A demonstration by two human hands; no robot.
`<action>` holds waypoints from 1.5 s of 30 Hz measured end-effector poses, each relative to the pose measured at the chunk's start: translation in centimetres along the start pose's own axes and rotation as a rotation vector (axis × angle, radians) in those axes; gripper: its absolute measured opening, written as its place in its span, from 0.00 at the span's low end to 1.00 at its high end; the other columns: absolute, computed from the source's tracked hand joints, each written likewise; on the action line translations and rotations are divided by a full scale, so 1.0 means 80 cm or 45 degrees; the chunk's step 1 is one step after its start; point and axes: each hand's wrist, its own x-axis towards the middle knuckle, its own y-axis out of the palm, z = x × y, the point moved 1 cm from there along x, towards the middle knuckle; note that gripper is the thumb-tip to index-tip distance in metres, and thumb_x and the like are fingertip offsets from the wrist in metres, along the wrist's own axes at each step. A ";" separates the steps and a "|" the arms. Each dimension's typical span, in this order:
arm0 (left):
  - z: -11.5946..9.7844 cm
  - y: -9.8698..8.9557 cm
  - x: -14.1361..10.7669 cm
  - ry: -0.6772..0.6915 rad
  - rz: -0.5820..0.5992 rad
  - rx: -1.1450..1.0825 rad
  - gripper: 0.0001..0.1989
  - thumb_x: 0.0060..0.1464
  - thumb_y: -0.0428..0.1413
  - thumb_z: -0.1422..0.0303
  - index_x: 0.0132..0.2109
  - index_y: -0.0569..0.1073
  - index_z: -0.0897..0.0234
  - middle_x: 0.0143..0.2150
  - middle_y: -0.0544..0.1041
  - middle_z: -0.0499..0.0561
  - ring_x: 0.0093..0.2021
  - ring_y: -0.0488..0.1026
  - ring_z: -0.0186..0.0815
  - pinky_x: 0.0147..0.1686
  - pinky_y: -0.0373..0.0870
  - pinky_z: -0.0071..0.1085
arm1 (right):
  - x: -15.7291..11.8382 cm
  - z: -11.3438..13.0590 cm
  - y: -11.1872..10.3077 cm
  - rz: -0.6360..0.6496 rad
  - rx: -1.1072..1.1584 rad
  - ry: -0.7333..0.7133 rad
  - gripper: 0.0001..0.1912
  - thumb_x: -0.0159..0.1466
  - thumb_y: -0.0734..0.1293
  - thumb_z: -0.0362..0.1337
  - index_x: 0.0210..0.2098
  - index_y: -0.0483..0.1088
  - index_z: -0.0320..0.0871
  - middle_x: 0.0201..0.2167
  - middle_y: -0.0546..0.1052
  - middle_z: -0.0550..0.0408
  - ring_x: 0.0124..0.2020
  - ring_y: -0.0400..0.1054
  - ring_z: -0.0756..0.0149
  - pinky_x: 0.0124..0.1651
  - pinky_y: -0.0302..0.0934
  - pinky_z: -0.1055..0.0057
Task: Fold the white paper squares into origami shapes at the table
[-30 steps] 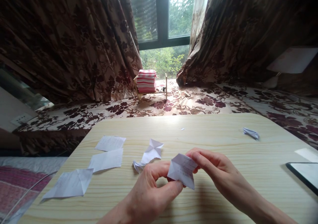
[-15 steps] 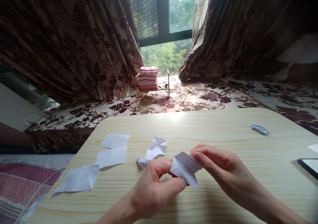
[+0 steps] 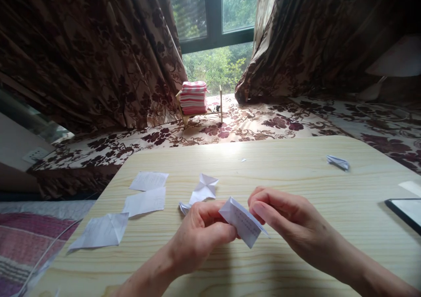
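White folded paper [image 3: 246,227] sits above the near middle of the table [image 3: 286,163], its left end pinched between thumb and fingers of the left hand [image 3: 202,233]. The right hand [image 3: 289,220] has its fingers bunched at the paper's far right edge; whether they grip it, I cannot tell. It should handle as nearly weightless and bendy, stiffer along its creases (and probably easy to tear), so the layered folds seem the best hold.
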 end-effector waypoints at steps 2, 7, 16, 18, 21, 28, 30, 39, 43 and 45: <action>0.002 0.000 0.001 -0.010 0.011 -0.046 0.09 0.47 0.56 0.74 0.32 0.82 0.66 0.29 0.76 0.49 0.33 0.69 0.33 0.38 0.66 0.28 | -0.001 0.002 0.000 0.022 0.027 0.019 0.18 0.69 0.58 0.43 0.25 0.66 0.43 0.26 0.70 0.56 0.28 0.64 0.69 0.32 0.60 0.73; 0.001 0.000 0.002 0.035 -0.067 0.051 0.08 0.50 0.56 0.72 0.31 0.81 0.65 0.27 0.76 0.48 0.32 0.68 0.32 0.38 0.66 0.28 | -0.002 0.008 -0.003 -0.020 0.066 -0.001 0.16 0.68 0.59 0.45 0.31 0.71 0.44 0.30 0.74 0.54 0.33 0.69 0.66 0.37 0.64 0.71; -0.001 -0.001 -0.001 0.121 -0.141 0.472 0.09 0.50 0.53 0.71 0.32 0.78 0.69 0.30 0.74 0.51 0.35 0.69 0.38 0.40 0.64 0.33 | 0.004 0.008 -0.004 0.032 0.088 0.061 0.15 0.66 0.61 0.46 0.34 0.74 0.43 0.32 0.76 0.54 0.34 0.70 0.66 0.37 0.64 0.72; 0.000 -0.001 -0.001 0.115 -0.152 0.489 0.09 0.51 0.52 0.70 0.31 0.77 0.69 0.29 0.73 0.51 0.36 0.69 0.38 0.40 0.64 0.33 | 0.003 0.009 -0.004 0.039 0.098 0.035 0.15 0.67 0.61 0.46 0.34 0.74 0.44 0.33 0.77 0.54 0.36 0.70 0.65 0.39 0.64 0.71; 0.000 -0.001 -0.001 0.118 -0.157 0.530 0.09 0.52 0.52 0.70 0.31 0.76 0.69 0.29 0.72 0.51 0.36 0.69 0.38 0.40 0.64 0.33 | 0.001 0.010 -0.004 0.051 0.103 0.020 0.14 0.66 0.62 0.45 0.36 0.75 0.44 0.34 0.77 0.54 0.37 0.71 0.64 0.40 0.63 0.70; -0.002 -0.003 -0.004 0.138 -0.104 0.491 0.10 0.50 0.52 0.71 0.31 0.77 0.69 0.31 0.73 0.52 0.36 0.67 0.37 0.42 0.64 0.33 | 0.002 0.008 -0.002 0.061 0.177 0.130 0.16 0.66 0.62 0.46 0.32 0.75 0.43 0.32 0.77 0.55 0.36 0.70 0.65 0.39 0.63 0.71; -0.003 -0.004 -0.003 0.141 -0.075 0.435 0.11 0.51 0.52 0.70 0.33 0.79 0.68 0.33 0.75 0.52 0.37 0.68 0.38 0.43 0.64 0.33 | 0.001 0.007 -0.003 0.076 0.233 0.154 0.17 0.66 0.62 0.47 0.29 0.73 0.43 0.29 0.75 0.56 0.33 0.67 0.67 0.37 0.62 0.72; -0.006 -0.004 -0.005 0.112 0.037 0.210 0.09 0.47 0.51 0.73 0.30 0.77 0.66 0.30 0.72 0.49 0.33 0.64 0.34 0.37 0.62 0.29 | 0.000 0.005 -0.003 0.262 0.478 0.271 0.13 0.64 0.65 0.45 0.33 0.74 0.42 0.30 0.73 0.57 0.34 0.64 0.68 0.39 0.59 0.72; -0.005 -0.002 -0.005 0.129 0.046 0.210 0.08 0.47 0.51 0.72 0.30 0.75 0.66 0.32 0.72 0.49 0.36 0.66 0.35 0.39 0.63 0.29 | 0.000 0.008 0.002 0.249 0.404 0.255 0.10 0.63 0.66 0.41 0.31 0.74 0.42 0.31 0.73 0.56 0.35 0.64 0.66 0.39 0.59 0.71; 0.000 -0.002 -0.003 0.137 -0.040 0.311 0.08 0.51 0.50 0.71 0.31 0.74 0.66 0.32 0.73 0.50 0.36 0.67 0.36 0.40 0.64 0.31 | 0.000 0.006 0.006 0.238 0.383 0.258 0.09 0.62 0.66 0.40 0.31 0.74 0.42 0.29 0.72 0.57 0.33 0.63 0.67 0.37 0.58 0.71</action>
